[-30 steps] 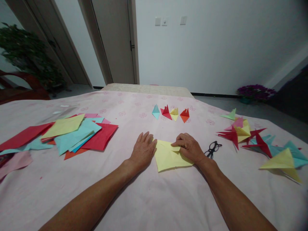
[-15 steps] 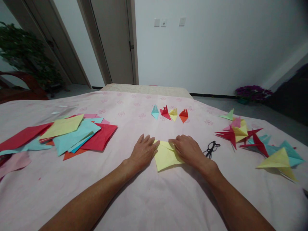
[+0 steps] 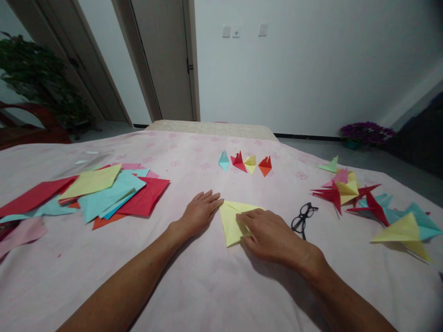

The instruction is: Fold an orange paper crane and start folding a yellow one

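A folded yellow sheet of paper (image 3: pixel 231 225) lies flat on the pink tablecloth in front of me, with a crease line showing near its top edge. My left hand (image 3: pixel 203 208) rests palm down, fingers stretched out, its fingertips at the paper's upper left corner. Across the paper's right part lies my right hand (image 3: pixel 265 230), fingers extended over the surface and the thumb near the lower edge. The hand covers the paper's right side. Just right of that hand are black-framed glasses (image 3: pixel 303 217).
Loose coloured paper sheets (image 3: pixel 114 193) are piled at the left. Small folded paper birds stand in a row at the back, among them a red one (image 3: pixel 238 162) and an orange one (image 3: pixel 265 166). More folded paper pieces (image 3: pixel 370 207) are spread at the right.
My right hand has moved from the paper's top edge down over its right part, and its fingers have straightened. My left hand has shifted slightly left, to the corner.
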Available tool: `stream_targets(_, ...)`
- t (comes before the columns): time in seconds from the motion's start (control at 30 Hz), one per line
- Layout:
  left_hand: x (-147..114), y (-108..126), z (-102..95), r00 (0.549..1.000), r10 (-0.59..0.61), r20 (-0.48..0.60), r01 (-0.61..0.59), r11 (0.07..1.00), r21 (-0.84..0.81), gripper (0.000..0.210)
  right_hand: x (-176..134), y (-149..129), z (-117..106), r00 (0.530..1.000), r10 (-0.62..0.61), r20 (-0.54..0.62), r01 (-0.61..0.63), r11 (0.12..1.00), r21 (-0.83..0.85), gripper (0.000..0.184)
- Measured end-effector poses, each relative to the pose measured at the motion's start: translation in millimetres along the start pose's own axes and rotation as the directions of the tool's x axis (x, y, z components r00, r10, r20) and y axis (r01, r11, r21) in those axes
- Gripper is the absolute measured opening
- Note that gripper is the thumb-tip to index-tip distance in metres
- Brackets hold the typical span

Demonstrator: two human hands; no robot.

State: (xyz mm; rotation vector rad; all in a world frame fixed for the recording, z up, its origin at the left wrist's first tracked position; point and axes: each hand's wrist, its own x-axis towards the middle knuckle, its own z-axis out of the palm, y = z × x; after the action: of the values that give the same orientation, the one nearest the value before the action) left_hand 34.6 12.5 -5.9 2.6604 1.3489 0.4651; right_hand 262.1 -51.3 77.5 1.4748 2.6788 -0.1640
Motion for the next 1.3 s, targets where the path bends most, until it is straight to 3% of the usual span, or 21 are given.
stream_targets(0.07,-1,0,1.6,1.000,0.006,-0.018,-0.006,1.000,0.005,0.039,-1,-6,7,0.996,-0.091,-0.019,0.092,0.994,0.062,0.048)
stream_targets(0.13,-1,0,3.2,0.999,0.014,-0.038,-0.014,1.000,0.009,0.038,1,-6,18,0.995,-0.087,-0.055,0.090,0.994,0.056,0.052)
stream_targets(0.27,-3,-3,4.6,0.996,0.038,-0.079,-0.037,0.999,0.008,0.038,14,4,35,0.985,-0.086,-0.146,0.090,0.996,0.022,0.039)
stream_targets(0.43,-4,-4,0.0,0.987,0.125,-0.104,-0.128,0.991,-0.028,0.042,25,25,40,0.872,-0.331,-0.360,0.342,0.939,-0.035,0.033)
stream_targets(0.53,-4,-3,-2.8,0.978,0.179,-0.104,-0.184,0.982,-0.041,0.038,25,36,45,0.859,-0.358,-0.367,0.382,0.924,-0.006,0.042)
stream_targets(0.7,-4,-4,-0.3,0.972,0.198,-0.126,-0.208,0.976,-0.071,0.029,18,38,52,0.911,-0.230,-0.343,0.275,0.958,0.085,0.060)
stream_targets(0.83,-5,-9,4.2,0.975,0.163,-0.152,-0.182,0.976,-0.119,0.030,12,26,46,0.934,-0.144,-0.326,0.191,0.975,0.115,0.050)
stream_targets(0.97,-5,-14,5.0,0.978,0.132,-0.162,-0.161,0.970,-0.181,0.031,11,19,36,0.959,-0.029,-0.282,0.084,0.979,0.187,0.026)
stream_targets(1.17,-2,-20,5.3,0.981,0.062,-0.182,-0.115,0.948,-0.297,0.022,15,27,29,0.946,0.260,-0.191,-0.186,0.924,0.334,0.026)
stream_targets(1.3,0,-24,7.4,0.981,0.013,-0.195,-0.087,0.923,-0.374,0.019,17,35,29,0.949,0.301,-0.096,-0.240,0.885,0.398,0.031)
